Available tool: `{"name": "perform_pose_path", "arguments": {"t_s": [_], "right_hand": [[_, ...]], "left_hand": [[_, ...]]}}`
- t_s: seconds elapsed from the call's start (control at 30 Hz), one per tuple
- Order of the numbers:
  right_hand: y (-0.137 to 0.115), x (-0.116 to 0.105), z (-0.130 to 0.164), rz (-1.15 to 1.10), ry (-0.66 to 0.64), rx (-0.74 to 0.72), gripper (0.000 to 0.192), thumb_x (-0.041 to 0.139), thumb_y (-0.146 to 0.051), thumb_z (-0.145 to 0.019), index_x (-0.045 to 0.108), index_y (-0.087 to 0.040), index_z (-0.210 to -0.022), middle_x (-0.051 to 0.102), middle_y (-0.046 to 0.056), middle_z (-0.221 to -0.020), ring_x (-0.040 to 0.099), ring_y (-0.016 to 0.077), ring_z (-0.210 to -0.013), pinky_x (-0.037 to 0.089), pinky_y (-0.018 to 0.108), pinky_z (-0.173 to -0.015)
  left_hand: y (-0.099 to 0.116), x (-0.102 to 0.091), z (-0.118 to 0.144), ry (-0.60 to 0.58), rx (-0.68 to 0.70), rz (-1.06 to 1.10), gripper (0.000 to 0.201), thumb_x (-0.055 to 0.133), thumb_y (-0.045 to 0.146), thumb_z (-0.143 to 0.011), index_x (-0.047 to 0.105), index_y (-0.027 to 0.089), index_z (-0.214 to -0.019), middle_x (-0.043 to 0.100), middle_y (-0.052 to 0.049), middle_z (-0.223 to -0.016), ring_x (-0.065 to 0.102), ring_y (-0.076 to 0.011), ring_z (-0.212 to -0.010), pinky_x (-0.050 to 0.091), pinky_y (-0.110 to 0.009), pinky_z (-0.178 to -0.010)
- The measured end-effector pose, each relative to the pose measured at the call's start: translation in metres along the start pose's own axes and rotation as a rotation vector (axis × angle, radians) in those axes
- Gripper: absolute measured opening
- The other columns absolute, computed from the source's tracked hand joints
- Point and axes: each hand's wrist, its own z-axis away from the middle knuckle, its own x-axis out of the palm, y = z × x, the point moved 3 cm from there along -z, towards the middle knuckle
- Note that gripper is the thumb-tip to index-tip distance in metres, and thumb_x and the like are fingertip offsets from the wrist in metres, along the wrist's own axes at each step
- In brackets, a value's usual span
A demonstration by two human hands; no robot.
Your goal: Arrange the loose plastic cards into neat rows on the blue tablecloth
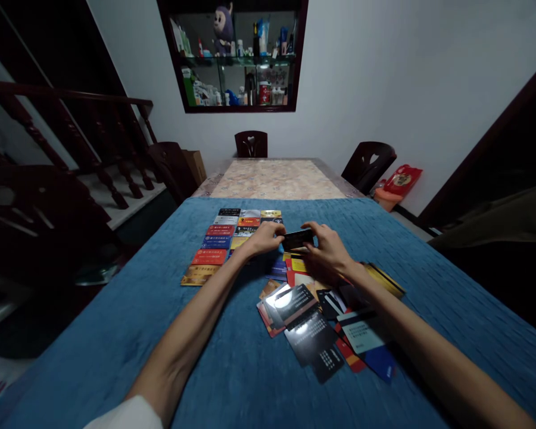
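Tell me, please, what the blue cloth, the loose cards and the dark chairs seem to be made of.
Cloth: matte fabric, judging by its soft creases. Cards: likely glossy plastic, maybe laminated paper; some show bright glare. Chairs: perhaps varnished wood, with heart-shaped cut-outs.

The card [297, 240] we hold is black. Our rows of cards [209, 257] run black, white, red, blue, orange and gold; our pile [307, 336] mixes black, red, blue, yellow and pale green. We see a blue cloth [129, 333], a mottled beige tabletop [272, 177], our white sleeve [129, 415], dark reddish-brown chairs [360, 162], a purple doll [224, 25] and a red bag [406, 180].
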Motion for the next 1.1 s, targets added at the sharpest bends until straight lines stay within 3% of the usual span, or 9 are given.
{"name": "perform_pose_path", "arguments": {"t_s": [0.13, 0.33, 0.87, 1.1], "right_hand": [[-0.011, -0.004, 0.002, 0.126, 0.037, -0.074, 0.047, 0.057, -0.016, -0.078, 0.055, -0.018, -0.125, 0.067, 0.013, -0.115, 0.057, 0.0292, -0.104, 0.043, 0.038, -0.081], [-0.022, -0.004, 0.003, 0.311, 0.093, -0.167, 0.048, 0.062, -0.021, -0.081, 0.052, -0.018, -0.128, 0.062, 0.015, -0.118, 0.052, 0.0319, -0.107, 0.039, 0.041, -0.085], [-0.018, -0.004, 0.007, 0.403, 0.178, -0.264, 0.035, 0.055, -0.022, -0.088, 0.058, -0.017, -0.123, 0.059, 0.015, -0.116, 0.047, 0.0300, -0.105, 0.037, 0.040, -0.084], [-0.021, -0.010, 0.007, 0.375, 0.181, -0.305, 0.041, 0.054, -0.020, -0.086, 0.058, -0.017, -0.127, 0.058, 0.016, -0.119, 0.046, 0.0318, -0.108, 0.039, 0.042, -0.084]], "left_hand": [[-0.001, -0.003, -0.001, 0.040, 0.019, -0.013, 0.023, 0.056, 0.009, -0.076, 0.075, 0.012, -0.089, 0.075, -0.005, -0.086, 0.067, -0.0173, -0.080, 0.052, -0.026, -0.079], [0.000, -0.007, -0.001, 0.104, 0.004, -0.030, 0.022, 0.057, 0.009, -0.078, 0.075, 0.014, -0.089, 0.075, -0.006, -0.088, 0.067, -0.0179, -0.081, 0.052, -0.028, -0.081], [-0.003, -0.011, -0.003, 0.141, 0.002, -0.027, 0.021, 0.057, 0.005, -0.076, 0.074, 0.014, -0.085, 0.074, -0.006, -0.087, 0.066, -0.0179, -0.082, 0.050, -0.026, -0.077], [-0.003, -0.013, -0.002, 0.150, -0.005, -0.008, 0.021, 0.055, 0.007, -0.079, 0.072, 0.014, -0.090, 0.074, -0.008, -0.093, 0.067, -0.0202, -0.088, 0.052, -0.029, -0.081]]}}
